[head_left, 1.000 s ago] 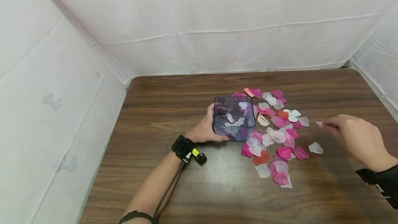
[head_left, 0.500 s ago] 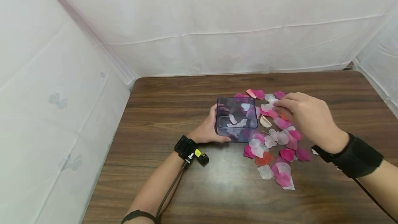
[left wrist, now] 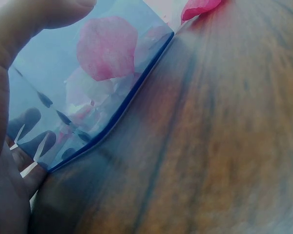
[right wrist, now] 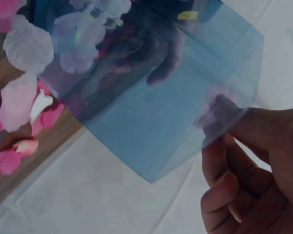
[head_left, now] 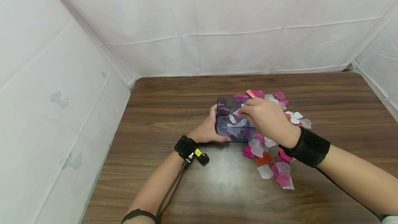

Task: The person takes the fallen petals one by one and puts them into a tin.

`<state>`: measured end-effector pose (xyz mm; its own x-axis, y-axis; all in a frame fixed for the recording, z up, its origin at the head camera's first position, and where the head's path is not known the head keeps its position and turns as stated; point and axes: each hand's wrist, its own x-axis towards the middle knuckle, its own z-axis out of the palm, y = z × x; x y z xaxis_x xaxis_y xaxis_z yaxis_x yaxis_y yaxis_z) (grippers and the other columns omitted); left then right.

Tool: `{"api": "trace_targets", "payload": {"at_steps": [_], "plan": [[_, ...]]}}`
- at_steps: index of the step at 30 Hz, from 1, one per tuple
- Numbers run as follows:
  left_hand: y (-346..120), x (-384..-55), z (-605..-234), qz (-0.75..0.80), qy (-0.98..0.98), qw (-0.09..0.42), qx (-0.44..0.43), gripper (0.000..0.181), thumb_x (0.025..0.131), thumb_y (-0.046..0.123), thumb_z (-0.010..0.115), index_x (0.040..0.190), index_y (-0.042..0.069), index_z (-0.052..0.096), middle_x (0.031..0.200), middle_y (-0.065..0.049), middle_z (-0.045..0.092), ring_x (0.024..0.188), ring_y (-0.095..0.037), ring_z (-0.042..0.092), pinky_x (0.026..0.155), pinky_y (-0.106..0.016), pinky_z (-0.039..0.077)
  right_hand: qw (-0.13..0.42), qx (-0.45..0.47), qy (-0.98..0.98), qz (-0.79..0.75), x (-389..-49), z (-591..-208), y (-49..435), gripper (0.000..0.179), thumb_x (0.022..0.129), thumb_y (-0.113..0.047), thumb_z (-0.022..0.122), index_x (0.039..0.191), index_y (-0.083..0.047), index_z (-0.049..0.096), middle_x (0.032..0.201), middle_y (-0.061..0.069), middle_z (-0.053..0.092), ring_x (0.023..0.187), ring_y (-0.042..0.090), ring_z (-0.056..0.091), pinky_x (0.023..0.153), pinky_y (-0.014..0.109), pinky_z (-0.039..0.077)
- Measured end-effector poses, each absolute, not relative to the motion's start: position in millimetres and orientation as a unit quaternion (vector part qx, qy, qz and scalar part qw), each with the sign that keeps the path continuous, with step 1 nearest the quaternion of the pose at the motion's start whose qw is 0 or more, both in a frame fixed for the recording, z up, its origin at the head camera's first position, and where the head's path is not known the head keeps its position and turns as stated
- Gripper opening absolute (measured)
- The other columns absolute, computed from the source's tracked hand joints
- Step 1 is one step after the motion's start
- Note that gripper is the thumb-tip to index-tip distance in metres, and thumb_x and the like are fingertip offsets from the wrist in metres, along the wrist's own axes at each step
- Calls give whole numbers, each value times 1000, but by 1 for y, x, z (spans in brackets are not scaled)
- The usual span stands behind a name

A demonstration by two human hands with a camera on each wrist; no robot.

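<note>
My left hand (head_left: 205, 130) holds a clear bluish plastic box (head_left: 250, 137) on its left side, thumb along the near wall and fingers behind it. Pale petals (head_left: 232, 119) lie inside, and a pink petal (left wrist: 107, 48) shows through the wall in the left wrist view. Over the box's open top, my right hand (head_left: 268, 118) pinches a pale pink petal (head_left: 236, 113) between thumb and fingertips. Seen through the plastic in the right wrist view, that petal (right wrist: 212, 105) is partly covered by the fingertips. My right hand hides part of the box and the petals behind it.
Loose petals spread right of the box on the brown wooden table (head_left: 168, 103), among them a red petal (head_left: 263, 158), a magenta petal (head_left: 283, 179) and a white flower (head_left: 294, 117). White sheeting (head_left: 202, 9) hangs behind the table and on both sides.
My right hand has come from the table's right side, across the scattered petals, to the box with the pale pink petal pinched. My left hand keeps its hold on the box.
</note>
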<state>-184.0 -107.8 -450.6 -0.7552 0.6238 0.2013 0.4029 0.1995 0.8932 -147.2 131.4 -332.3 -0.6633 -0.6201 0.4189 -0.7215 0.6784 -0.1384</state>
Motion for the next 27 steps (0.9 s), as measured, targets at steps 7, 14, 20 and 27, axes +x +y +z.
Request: {"api": "trace_targets", "payload": {"at_steps": [7, 14, 20, 27], "plan": [[-106, -177, -430, 548, 754, 109, 346, 115, 68, 1, 91, 148, -6, 8, 145, -27, 36, 130, -42, 42, 112, -55, 32, 158, 364, -908, 132, -148, -336, 132, 19, 80, -12, 85, 96, -4, 79, 87, 8, 71, 79, 23, 69, 66, 36, 59], [-103, -179, -430, 560, 737, 106, 363, 115, 68, 0, 91, 147, -7, 8, 144, -32, 35, 129, -45, 41, 110, -59, 32, 164, 347, -912, 144, -143, -336, 143, 23, 77, -9, 87, 98, -3, 79, 93, 10, 73, 88, 27, 69, 73, 40, 60], [-104, -182, -431, 559, 735, 101, 370, 114, 68, 1, 91, 147, -5, 9, 143, -30, 36, 129, -42, 42, 111, -56, 33, 241, 328, -895, 181, -139, -334, 160, 23, 75, -3, 87, 96, -2, 78, 88, 10, 72, 80, 26, 67, 67, 43, 59], [-106, -181, -431, 565, 731, 100, 370, 114, 68, -1, 90, 147, -6, 9, 142, -33, 35, 128, -46, 41, 110, -58, 33, 256, 272, -912, 171, -132, -337, 200, 29, 70, 0, 89, 97, -2, 77, 85, 11, 70, 76, 27, 65, 61, 45, 57]]}}
